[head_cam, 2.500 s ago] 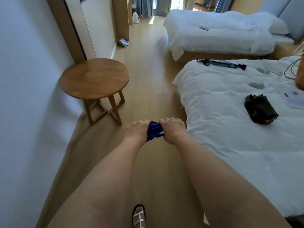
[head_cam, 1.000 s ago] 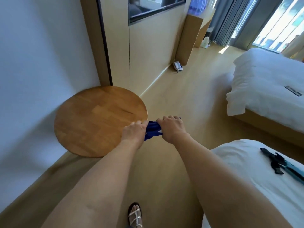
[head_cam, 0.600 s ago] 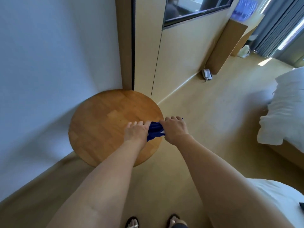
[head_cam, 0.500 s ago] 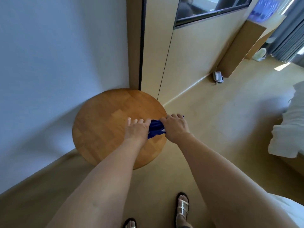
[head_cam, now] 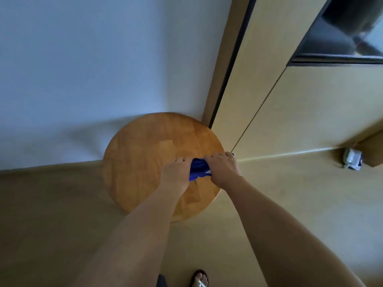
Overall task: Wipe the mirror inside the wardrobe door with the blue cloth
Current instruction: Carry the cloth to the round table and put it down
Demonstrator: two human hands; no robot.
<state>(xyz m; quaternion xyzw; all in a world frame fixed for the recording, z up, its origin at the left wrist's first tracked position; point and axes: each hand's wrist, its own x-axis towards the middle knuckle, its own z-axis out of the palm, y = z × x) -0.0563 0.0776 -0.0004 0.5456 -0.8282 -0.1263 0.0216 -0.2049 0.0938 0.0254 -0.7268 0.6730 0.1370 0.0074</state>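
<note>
A bunched blue cloth (head_cam: 198,169) is held between both my hands, above the right part of a round wooden table (head_cam: 145,154). My left hand (head_cam: 176,171) grips its left end and my right hand (head_cam: 223,169) grips its right end, fingers curled over it. Most of the cloth is hidden inside the two fists. Pale wooden wardrobe panels (head_cam: 290,112) with a thin vertical seam stand right behind the table. No mirror shows in this view.
A white wall (head_cam: 103,69) fills the left side. A dark framed screen (head_cam: 348,38) hangs at the upper right on the panels. A small white device (head_cam: 351,161) lies on the wooden floor at the right. My sandalled foot (head_cam: 200,279) is at the bottom.
The view has swung left and closer to the wall and wardrobe; the beds have dropped out of sight. Both hands keep the same hold on the cloth, now above the round table.
</note>
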